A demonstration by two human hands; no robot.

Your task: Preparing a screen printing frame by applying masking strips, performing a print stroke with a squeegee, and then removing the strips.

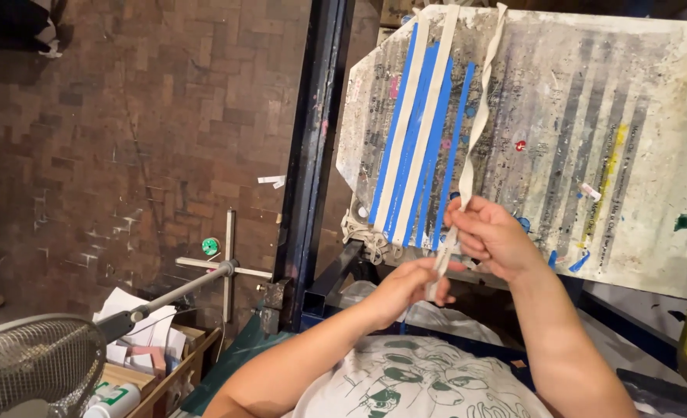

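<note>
A paint-stained printing board [576,116] lies ahead, with blue and cream tape strips [417,124] running down its left part. A long cream strip of tape [479,116] is lifted off the board and twists from the far edge down to my hands. My right hand [492,236] pinches this strip near the board's front edge. My left hand [413,282] grips the strip's lower end just below. A bunch of crumpled used tape [363,236] hangs at the board's front left corner.
A dark blue metal post [312,147] stands left of the board. Brick floor [127,124] lies at left. A fan [34,371], a metal stand [227,267], papers in a wooden box [146,340] and a spray can [115,401] sit at lower left.
</note>
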